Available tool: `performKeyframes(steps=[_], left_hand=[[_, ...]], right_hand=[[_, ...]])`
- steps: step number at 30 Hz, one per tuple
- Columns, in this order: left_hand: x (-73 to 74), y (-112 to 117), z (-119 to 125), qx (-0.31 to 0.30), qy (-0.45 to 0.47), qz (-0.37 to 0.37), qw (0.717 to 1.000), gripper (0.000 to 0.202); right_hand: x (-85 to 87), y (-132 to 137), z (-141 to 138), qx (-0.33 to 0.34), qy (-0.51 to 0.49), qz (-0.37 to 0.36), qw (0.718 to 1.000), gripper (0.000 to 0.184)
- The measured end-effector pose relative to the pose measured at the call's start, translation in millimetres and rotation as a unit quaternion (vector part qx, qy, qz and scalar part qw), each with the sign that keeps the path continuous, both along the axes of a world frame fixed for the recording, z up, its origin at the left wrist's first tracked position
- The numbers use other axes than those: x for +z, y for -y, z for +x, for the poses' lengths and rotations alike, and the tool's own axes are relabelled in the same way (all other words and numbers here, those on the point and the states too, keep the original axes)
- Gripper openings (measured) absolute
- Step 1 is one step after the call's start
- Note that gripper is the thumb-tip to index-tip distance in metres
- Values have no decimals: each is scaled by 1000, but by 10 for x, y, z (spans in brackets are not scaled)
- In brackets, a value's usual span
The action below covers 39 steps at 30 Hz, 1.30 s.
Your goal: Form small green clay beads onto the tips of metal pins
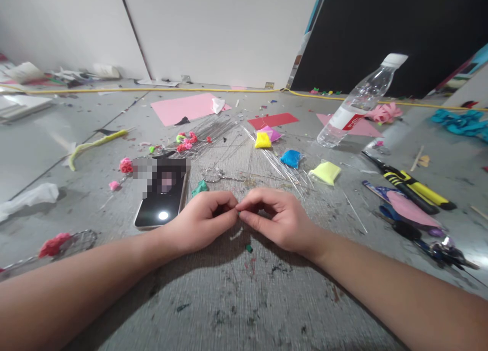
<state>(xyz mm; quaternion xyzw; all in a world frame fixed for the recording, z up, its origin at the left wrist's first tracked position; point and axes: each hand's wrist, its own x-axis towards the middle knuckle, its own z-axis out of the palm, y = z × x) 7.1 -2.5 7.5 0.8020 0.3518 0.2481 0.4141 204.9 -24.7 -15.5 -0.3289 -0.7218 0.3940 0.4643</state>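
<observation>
My left hand [202, 219] and my right hand [276, 216] meet fingertip to fingertip just above the grey table [244, 300]. Both are pinched on a tiny green bit of clay [238, 213] between them. A small green crumb [249, 248] lies on the table right below the hands. A larger green clay lump [199, 188] sits just behind my left hand, beside a phone [162, 196] lying flat with a lit spot on its screen. Thin metal wires [267, 163] are spread behind the hands.
Clay packets lie beyond: yellow [262, 139], blue [292, 158], pale yellow-green [326, 171]. A plastic bottle [356, 104] lies tilted at right. Yellow-handled pliers [412, 183] and scissors [430, 242] sit far right. Pink paper [183, 108], pink clay flowers [125, 165] and a yellow-green pipe cleaner [95, 144] lie left.
</observation>
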Motion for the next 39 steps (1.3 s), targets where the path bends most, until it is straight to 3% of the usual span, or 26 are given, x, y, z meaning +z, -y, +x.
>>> performKeyframes(steps=[11, 22, 32, 39], left_hand=[[-20, -4, -36, 10, -3, -44, 999, 23], [-28, 7, -39, 1, -12, -27, 1000, 22], [-21, 72, -33, 17, 23, 112, 993, 18], [-23, 27, -48, 87, 35, -35, 995, 24]], right_hand=[[-7, -9, -19, 50, -15, -93, 994, 5], [6, -17, -2, 73, -25, -152, 985, 16], [-36, -80, 20, 63, -80, -209, 973, 34], [-14, -88, 1, 14, -74, -193, 978, 30]])
